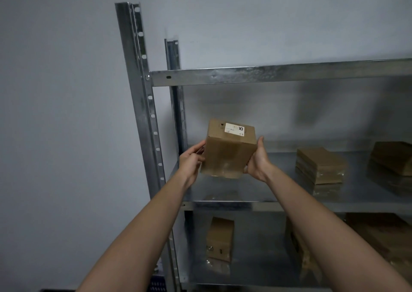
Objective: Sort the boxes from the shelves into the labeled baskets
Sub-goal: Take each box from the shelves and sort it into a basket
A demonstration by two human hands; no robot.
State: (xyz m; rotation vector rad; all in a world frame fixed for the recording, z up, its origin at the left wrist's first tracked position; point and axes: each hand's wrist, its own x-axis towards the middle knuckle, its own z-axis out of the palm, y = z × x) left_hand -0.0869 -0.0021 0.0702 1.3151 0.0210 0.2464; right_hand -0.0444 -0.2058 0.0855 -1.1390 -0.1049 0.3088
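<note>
I hold a brown cardboard box (227, 155) with a white label on its top, lifted above the left end of the middle metal shelf (234, 189). My left hand (191, 160) grips its left side and my right hand (258, 160) grips its right side. More brown boxes lie on that shelf: a flat stack (318, 167) to the right and another stack (392, 164) at the far right edge. On the lower shelf stands a small upright box (219, 238), with larger boxes (379, 236) partly hidden behind my right forearm.
The galvanised shelving has a front upright post (142, 95) at left and an upper shelf beam (278, 73) above the box. A grey wall lies behind and to the left. A dark perforated basket corner (157, 284) shows at the bottom, beside the post.
</note>
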